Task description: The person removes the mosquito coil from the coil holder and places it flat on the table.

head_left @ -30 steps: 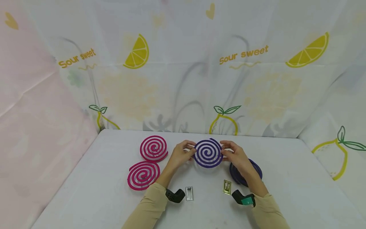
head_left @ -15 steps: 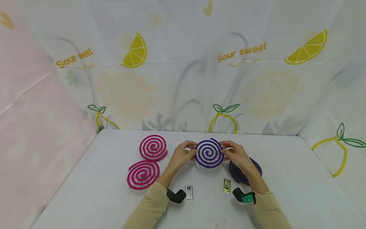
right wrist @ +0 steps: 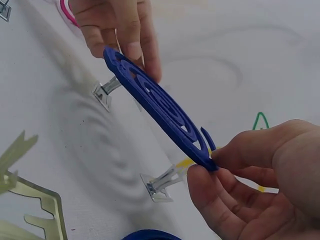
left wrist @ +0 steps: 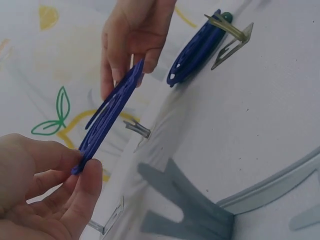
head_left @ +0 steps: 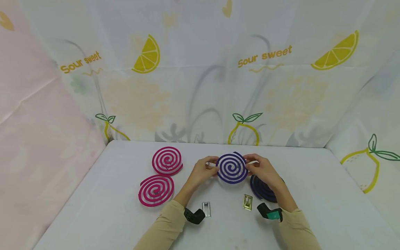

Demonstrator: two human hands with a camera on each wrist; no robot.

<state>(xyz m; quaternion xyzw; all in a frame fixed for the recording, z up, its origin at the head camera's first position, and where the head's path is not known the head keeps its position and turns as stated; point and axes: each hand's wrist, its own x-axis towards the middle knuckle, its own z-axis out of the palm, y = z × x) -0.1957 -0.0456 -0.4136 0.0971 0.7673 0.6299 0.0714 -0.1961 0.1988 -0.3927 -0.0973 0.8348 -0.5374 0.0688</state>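
Purple coil (head_left: 232, 167), one: left hand (head_left: 201, 171) pinches nine o'clock, right hand (head_left: 263, 170) three; both grips narrow, likely for balance.

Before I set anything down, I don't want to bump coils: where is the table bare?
The table is bare at right, between the dark coil and the right edge, and at left, between the pink coils and the left edge. Mid-table is crowded: left hand and right hand hold the purple coil, with the silver stand and gold stand nearer.
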